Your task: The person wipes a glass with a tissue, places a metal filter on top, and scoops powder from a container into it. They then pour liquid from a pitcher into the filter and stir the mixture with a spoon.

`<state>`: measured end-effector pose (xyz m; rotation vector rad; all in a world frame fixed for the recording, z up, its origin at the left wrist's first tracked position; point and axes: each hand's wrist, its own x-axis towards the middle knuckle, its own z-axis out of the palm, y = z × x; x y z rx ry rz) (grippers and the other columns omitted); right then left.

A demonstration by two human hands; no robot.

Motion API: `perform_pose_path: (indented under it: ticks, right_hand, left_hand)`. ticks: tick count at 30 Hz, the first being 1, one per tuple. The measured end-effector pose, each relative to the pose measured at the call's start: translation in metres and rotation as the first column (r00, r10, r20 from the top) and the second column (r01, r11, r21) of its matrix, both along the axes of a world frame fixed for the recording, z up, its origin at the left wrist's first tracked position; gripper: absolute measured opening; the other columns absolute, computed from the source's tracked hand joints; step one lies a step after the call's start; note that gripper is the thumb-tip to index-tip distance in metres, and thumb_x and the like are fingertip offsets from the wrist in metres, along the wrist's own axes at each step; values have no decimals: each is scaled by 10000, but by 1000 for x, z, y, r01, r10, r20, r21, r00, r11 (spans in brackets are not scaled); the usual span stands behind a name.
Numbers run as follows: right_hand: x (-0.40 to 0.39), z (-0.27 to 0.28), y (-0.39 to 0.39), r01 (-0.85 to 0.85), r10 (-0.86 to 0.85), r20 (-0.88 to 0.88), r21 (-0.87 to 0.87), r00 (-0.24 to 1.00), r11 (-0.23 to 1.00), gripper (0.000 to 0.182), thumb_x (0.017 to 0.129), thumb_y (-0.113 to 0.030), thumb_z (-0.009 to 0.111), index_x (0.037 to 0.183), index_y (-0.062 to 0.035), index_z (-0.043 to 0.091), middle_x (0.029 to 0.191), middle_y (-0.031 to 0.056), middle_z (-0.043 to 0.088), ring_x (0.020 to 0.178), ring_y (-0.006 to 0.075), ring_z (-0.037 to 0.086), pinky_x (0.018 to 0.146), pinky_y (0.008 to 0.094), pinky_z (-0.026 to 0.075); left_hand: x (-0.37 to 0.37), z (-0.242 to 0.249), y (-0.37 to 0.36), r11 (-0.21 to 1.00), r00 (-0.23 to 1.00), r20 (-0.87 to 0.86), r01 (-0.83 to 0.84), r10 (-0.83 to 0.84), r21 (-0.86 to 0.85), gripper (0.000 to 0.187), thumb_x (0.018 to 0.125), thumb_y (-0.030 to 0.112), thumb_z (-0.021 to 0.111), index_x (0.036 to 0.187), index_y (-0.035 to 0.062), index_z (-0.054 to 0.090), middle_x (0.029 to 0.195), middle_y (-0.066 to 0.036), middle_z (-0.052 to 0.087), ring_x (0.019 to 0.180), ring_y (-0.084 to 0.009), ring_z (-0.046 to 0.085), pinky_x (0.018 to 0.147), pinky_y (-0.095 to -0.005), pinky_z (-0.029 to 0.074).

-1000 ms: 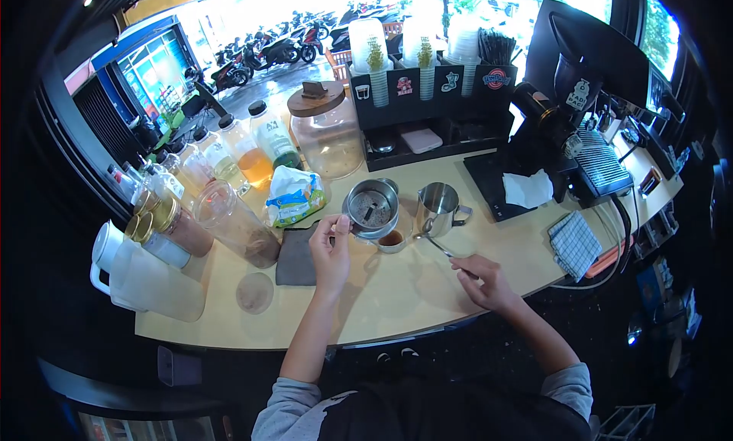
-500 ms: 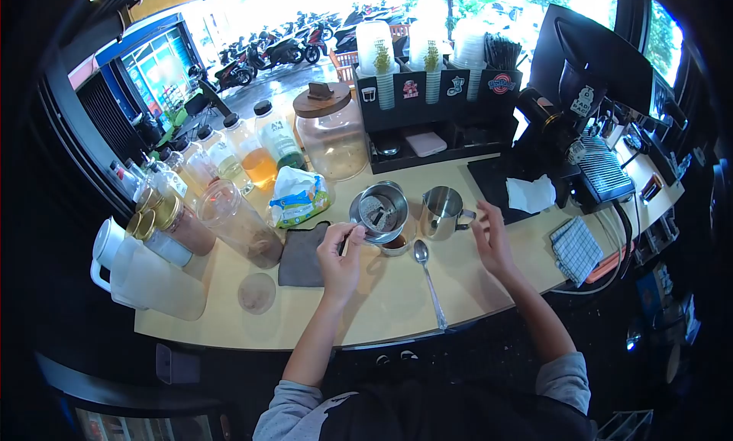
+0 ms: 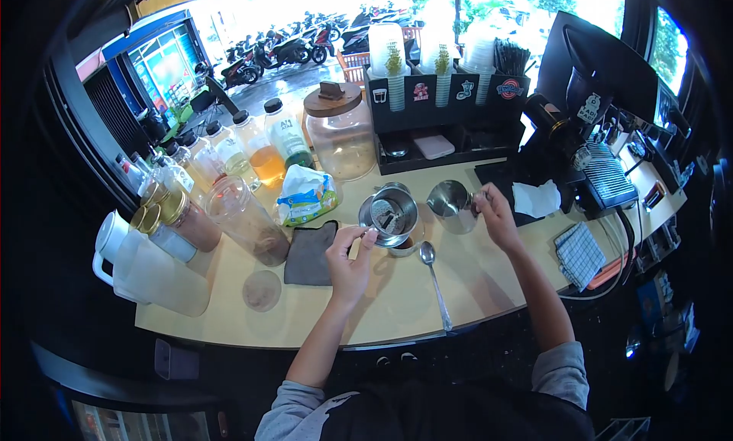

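Note:
My left hand pinches the near edge of a metal coffee dripper, tipped so its perforated inside faces me. Partly hidden below it, a clear glass holds some brown liquid. To the right, my right hand is closed around the handle of a steel milk pitcher, which leans toward the left with its mouth near the dripper. A long metal spoon lies on the counter between my arms.
Left of my hands are a grey cloth, a pack of wipes, a tall clear container and a white-lidded jug. Behind stand a wooden-lidded jar and a black cup holder. A checked towel lies right.
My right hand has gone from open beside the pitcher to gripping its handle, and the pitcher has tilted. My left hand keeps holding the dripper over the glass. The view has shifted slightly.

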<state>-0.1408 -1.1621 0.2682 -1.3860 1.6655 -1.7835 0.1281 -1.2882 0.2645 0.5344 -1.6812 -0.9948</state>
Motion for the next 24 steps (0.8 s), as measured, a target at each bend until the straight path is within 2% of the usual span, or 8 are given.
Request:
perform_pose_path:
  ticks: [6, 8, 11, 14, 16, 17, 19, 24]
  right_hand:
    - [18, 71, -5, -64, 63, -36, -42, 997, 997, 151, 959, -139, 497, 857, -41, 443, 752, -29, 463, 709, 25, 405, 697, 193, 384]
    - [27, 86, -11, -104, 104, -3, -66, 995, 992, 151, 950, -127, 512, 851, -43, 435, 748, -37, 438, 703, 18, 384, 636, 185, 364]
    - [35, 102, -20, -131, 125, -92, -64, 988, 989, 158, 938, -117, 530, 845, -40, 427, 720, -31, 416, 662, 15, 375, 585, 184, 353]
    - [42, 117, -23, -88, 104, -282, 71, 954, 994, 178, 920, -107, 558, 840, -36, 416, 694, -21, 400, 609, 24, 345, 576, 197, 383]
    - [53, 131, -23, -62, 98, -455, 94, 885, 994, 196, 896, -76, 587, 839, -28, 406, 669, -7, 406, 606, 21, 432, 593, 201, 419]
    - [59, 135, -24, -60, 97, -455, 94, 885, 994, 196, 896, -76, 587, 839, -28, 406, 669, -7, 406, 606, 21, 432, 593, 201, 419]
    - [67, 142, -25, -117, 142, -428, 85, 892, 990, 209, 874, -36, 603, 841, -10, 398, 708, 25, 454, 709, 52, 567, 602, 215, 473]
    - [75, 149, -28, -145, 178, -420, 110, 890, 983, 213, 860, -13, 603, 856, 20, 392, 800, 78, 497, 800, 133, 647, 635, 259, 549]
  left_hand:
    - [-5, 1, 2, 999, 1000, -3, -1, 1, 37, 218, 854, 178, 669, 880, -37, 651, 860, -106, 652, 814, -164, 603, 761, -284, 460]
    - [-6, 1, 3, 998, 1000, -10, 3, -2, 55, 221, 856, 181, 667, 882, -38, 652, 859, -107, 653, 813, -163, 604, 761, -284, 460]
    - [-8, 0, 4, 998, 1000, -12, 1, 0, 68, 225, 858, 186, 666, 890, -37, 657, 864, -108, 656, 821, -163, 604, 767, -285, 459]
    - [-9, -3, 3, 998, 1000, -3, -17, 17, 59, 229, 858, 190, 667, 894, -36, 661, 871, -110, 658, 832, -163, 605, 775, -287, 457]
    - [-9, -1, 5, 998, 1000, -2, -9, 9, 66, 232, 861, 196, 664, 901, -33, 661, 871, -110, 659, 842, -165, 606, 782, -288, 456]
    - [-9, 0, 5, 998, 1000, -2, -8, 8, 66, 232, 861, 196, 664, 901, -33, 661, 871, -110, 659, 842, -165, 606, 782, -288, 456]
    - [-9, 1, 5, 999, 1000, 0, -7, 7, 40, 236, 867, 201, 660, 905, -32, 660, 859, -104, 655, 827, -159, 603, 766, -283, 456]
    - [-9, 3, 6, 999, 1000, -6, 4, -3, 42, 239, 870, 205, 658, 904, -31, 657, 844, -93, 651, 801, -147, 595, 736, -276, 455]
